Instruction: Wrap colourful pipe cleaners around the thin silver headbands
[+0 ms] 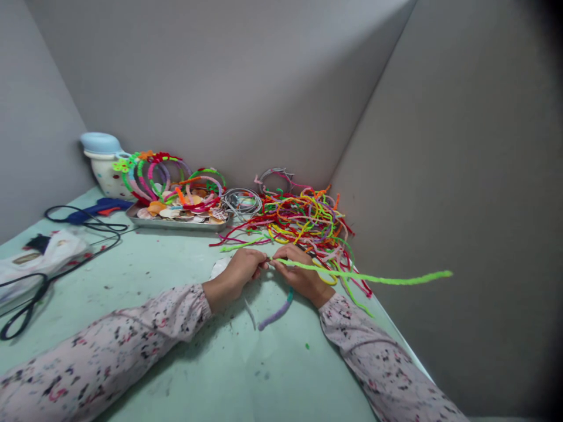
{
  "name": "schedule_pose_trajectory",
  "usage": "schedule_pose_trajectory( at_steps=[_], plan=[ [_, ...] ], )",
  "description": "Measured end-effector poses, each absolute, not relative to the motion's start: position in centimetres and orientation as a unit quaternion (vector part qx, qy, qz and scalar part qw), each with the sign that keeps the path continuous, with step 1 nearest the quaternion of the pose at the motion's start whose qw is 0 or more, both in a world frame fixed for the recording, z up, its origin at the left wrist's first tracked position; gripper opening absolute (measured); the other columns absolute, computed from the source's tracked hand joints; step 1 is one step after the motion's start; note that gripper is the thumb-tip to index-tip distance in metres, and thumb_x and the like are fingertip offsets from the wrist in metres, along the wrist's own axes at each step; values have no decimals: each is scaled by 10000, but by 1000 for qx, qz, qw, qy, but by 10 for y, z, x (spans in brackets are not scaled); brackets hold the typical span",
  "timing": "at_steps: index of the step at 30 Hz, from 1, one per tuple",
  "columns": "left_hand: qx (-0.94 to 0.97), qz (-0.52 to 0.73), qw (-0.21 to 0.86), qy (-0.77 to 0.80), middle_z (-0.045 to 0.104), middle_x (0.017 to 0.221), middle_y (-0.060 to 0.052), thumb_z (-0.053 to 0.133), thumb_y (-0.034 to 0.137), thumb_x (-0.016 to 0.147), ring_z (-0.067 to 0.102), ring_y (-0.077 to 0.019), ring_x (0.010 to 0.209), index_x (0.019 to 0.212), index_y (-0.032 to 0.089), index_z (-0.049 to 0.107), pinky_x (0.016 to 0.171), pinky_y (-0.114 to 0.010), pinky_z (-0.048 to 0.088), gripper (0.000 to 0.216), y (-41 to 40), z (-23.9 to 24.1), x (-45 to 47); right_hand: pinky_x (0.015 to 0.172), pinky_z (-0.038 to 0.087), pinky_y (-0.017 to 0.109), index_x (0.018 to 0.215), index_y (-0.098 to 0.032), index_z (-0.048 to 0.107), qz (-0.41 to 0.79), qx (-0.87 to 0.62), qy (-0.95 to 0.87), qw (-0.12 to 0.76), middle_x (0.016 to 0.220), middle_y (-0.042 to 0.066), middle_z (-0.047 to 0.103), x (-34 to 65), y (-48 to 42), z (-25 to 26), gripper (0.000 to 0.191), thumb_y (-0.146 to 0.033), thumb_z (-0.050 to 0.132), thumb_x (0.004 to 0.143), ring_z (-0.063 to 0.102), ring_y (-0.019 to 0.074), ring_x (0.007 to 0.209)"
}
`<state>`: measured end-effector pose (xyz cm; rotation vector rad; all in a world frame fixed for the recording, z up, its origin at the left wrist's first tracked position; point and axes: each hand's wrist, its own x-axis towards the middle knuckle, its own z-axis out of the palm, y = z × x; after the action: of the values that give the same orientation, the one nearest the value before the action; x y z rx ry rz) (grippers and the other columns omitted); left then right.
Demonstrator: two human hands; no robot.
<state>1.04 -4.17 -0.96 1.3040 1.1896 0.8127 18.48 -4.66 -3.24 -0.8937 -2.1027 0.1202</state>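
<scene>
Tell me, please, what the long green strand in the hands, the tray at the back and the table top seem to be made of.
Green strand: probably a pipe cleaner, fuzzy fibre over wire; it looks furry and holds itself out in the air.
Tray: likely metal; its rim is grey and shiny.
Table top: pale green, matt, scuffed; perhaps a mat or laminate, hard to tell.

A long fuzzy lime-green pipe cleaner stretches rightward from both hands, above the table.
</scene>
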Motion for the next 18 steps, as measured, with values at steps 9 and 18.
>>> schedule_pose_trajectory(
  at_steps=[9,18],
  plan=[
    [550,349,575,495,474,483,21,506,295,736,394,-80,419,601,141,607,408,-216,251,229,-40,-13,9,717,482,298,853,-205,611,49,-360,-831,421,812,46,636,184,-48,-32,85,-240,546,897,588,175,802],
    [551,360,574,487,507,518,14,512,306,730,398,-80,424,607,141,605,404,-214,248,225,-40,-14,9,728,486,311,871,-207,605,57,-370,-831,412,831,50,631,184,-50,-31,86,-256,543,906,590,179,818]
  ],
)
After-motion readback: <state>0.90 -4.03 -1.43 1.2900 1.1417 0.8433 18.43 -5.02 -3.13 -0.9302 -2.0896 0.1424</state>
